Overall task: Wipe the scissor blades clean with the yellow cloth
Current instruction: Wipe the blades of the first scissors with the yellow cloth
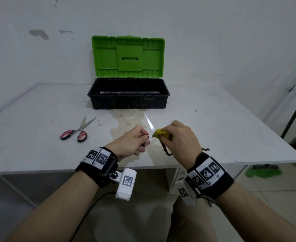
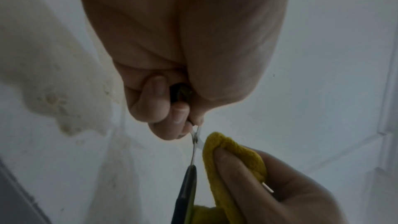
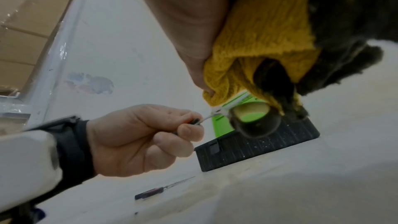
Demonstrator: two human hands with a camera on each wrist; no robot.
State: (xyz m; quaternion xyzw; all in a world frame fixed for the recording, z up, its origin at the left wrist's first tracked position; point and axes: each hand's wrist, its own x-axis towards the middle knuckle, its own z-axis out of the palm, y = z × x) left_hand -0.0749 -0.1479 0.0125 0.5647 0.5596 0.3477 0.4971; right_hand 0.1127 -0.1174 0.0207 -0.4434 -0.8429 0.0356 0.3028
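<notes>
I hold a pair of black-handled scissors (image 1: 149, 123) spread open above the table's front middle. My left hand (image 1: 143, 140) grips one black handle, mostly hidden in the fist (image 2: 163, 108). My right hand (image 1: 168, 134) pinches the yellow cloth (image 1: 160, 132) around one blade close to the pivot (image 2: 196, 140). The other blade is bare and points toward the toolbox. The second handle loop (image 3: 256, 122) hangs free below my right hand. In the right wrist view the cloth (image 3: 258, 40) bunches under my palm, and my left hand (image 3: 140, 139) shows beyond it.
A second pair of scissors with red handles (image 1: 75, 132) lies open on the white table (image 1: 231, 137) to the left. A toolbox with a black base (image 1: 128, 100) and raised green lid (image 1: 128, 56) stands at the back against the wall. A yellowish stain (image 1: 126, 119) marks the tabletop.
</notes>
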